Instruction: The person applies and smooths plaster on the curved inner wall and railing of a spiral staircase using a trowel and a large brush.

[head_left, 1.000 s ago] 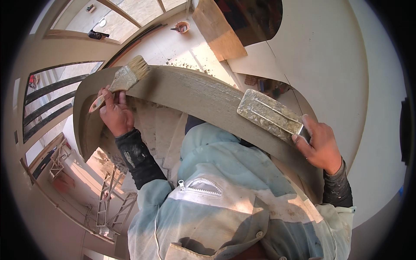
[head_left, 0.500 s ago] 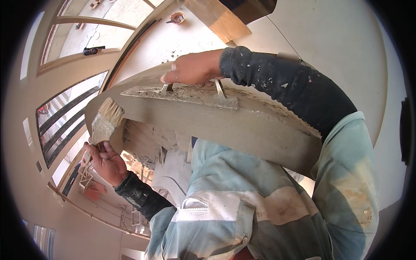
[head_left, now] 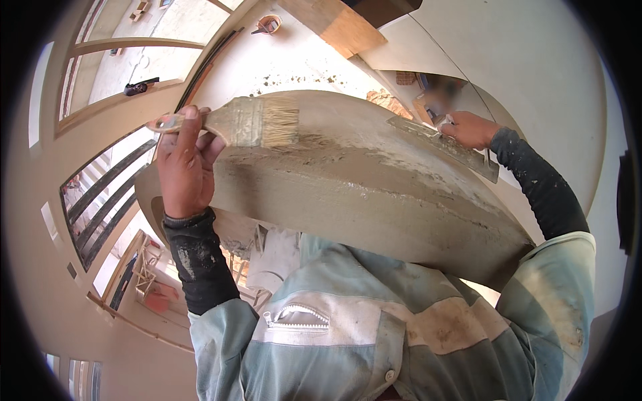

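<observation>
My left hand (head_left: 187,167) is closed round the handle of a wide flat paintbrush (head_left: 257,121). Its pale bristles point right, above the left part of a curved ledge coated in wet grey plaster (head_left: 334,197). My right hand (head_left: 471,129) grips a flat metal plastering trowel (head_left: 447,147) by its handle, at the ledge's far right side. Whether the blade touches the surface I cannot tell. Rough, uneven mortar (head_left: 361,160) runs along the ledge's top, while the face nearer me looks smoother.
Far below lie an orange bucket (head_left: 269,25), a wooden board (head_left: 334,27) and scattered dark crumbs of mortar (head_left: 294,80). A barred window opening (head_left: 107,194) is in the wall at left. A thin cable (head_left: 441,50) hangs at the upper right.
My left hand has lifted the brush up and to the right, turning its bristles from upward to rightward. My right hand has carried the trowel from the ledge's middle to its far right.
</observation>
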Available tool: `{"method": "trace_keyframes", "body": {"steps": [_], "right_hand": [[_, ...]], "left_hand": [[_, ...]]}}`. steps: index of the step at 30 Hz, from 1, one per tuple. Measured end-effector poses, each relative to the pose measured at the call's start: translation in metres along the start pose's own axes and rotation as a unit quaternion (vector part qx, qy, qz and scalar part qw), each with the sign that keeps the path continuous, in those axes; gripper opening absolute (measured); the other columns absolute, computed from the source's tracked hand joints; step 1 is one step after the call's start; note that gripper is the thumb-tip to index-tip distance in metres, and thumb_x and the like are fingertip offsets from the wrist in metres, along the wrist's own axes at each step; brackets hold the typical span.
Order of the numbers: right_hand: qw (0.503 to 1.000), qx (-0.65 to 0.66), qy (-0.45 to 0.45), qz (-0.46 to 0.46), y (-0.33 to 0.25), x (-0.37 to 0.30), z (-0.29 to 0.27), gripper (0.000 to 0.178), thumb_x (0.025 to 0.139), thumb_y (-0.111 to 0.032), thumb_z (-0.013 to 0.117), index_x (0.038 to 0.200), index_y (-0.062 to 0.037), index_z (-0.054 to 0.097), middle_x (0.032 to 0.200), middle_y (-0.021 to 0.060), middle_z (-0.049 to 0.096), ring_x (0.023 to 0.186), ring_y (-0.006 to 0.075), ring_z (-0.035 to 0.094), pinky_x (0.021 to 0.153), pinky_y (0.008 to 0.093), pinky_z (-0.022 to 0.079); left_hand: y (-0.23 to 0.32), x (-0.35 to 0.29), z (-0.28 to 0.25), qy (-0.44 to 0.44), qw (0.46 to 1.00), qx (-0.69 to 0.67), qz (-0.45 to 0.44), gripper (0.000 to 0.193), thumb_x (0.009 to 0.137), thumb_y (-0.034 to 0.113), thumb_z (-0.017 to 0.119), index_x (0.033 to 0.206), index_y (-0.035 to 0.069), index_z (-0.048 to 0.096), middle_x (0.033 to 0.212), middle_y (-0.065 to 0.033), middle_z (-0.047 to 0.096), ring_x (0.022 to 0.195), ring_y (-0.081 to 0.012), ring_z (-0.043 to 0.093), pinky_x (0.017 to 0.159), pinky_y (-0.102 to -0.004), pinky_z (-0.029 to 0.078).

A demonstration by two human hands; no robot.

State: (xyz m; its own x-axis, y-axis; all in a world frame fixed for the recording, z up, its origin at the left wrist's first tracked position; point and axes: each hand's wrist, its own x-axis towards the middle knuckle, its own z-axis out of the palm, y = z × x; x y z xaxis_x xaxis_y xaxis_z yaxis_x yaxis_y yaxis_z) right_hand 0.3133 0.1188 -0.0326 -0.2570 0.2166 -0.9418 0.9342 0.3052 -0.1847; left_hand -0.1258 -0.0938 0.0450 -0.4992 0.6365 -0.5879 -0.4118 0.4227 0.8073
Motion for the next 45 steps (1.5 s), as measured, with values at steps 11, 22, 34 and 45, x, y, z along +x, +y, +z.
{"method": "trace_keyframes", "body": {"steps": [11,22,34,45], "right_hand": [[0.994,0.050,0.009,-0.098,-0.047,0.066,0.039,0.059,0.096,-0.050,0.048,0.111,0.0062,0.056,0.098,0.0212,0.063,0.089,0.0285,0.063,0.070,0.0412,0.051],[0.956,-0.053,0.149,-0.248,-0.107,-0.004,-0.008,0.050,0.091,-0.044,0.057,0.104,0.0046,0.060,0.080,0.0225,0.065,0.080,0.0359,0.064,0.076,0.0470,0.048],[0.944,-0.072,0.166,-0.277,-0.094,-0.008,-0.003,0.041,0.088,-0.041,0.062,0.095,-0.0007,0.058,0.071,0.0172,0.060,0.071,0.0349,0.061,0.064,0.0460,0.044],[0.993,0.040,-0.073,-0.079,-0.100,0.055,0.004,0.066,0.095,-0.056,0.048,0.115,0.0063,0.057,0.105,0.0246,0.061,0.095,0.0317,0.060,0.086,0.0415,0.047]], "left_hand": [[-0.067,0.105,0.075,-0.222,0.891,0.378,-0.117,0.043,0.093,0.022,0.063,0.102,-0.019,0.051,0.096,-0.0225,0.062,0.084,-0.0260,0.071,0.076,-0.0339,0.062],[0.001,0.086,-0.027,0.031,0.992,0.119,-0.006,0.032,0.096,0.024,0.062,0.107,-0.005,0.059,0.101,-0.0093,0.063,0.083,-0.0153,0.066,0.073,-0.0252,0.058],[0.019,0.056,-0.028,0.041,0.995,0.077,0.057,0.034,0.096,0.026,0.062,0.111,-0.005,0.060,0.098,-0.0073,0.062,0.081,-0.0123,0.063,0.070,-0.0227,0.057],[0.023,0.040,-0.017,0.070,0.992,0.061,0.085,0.033,0.095,0.025,0.063,0.111,-0.003,0.058,0.106,-0.0108,0.065,0.078,-0.0124,0.064,0.069,-0.0245,0.059]]}}
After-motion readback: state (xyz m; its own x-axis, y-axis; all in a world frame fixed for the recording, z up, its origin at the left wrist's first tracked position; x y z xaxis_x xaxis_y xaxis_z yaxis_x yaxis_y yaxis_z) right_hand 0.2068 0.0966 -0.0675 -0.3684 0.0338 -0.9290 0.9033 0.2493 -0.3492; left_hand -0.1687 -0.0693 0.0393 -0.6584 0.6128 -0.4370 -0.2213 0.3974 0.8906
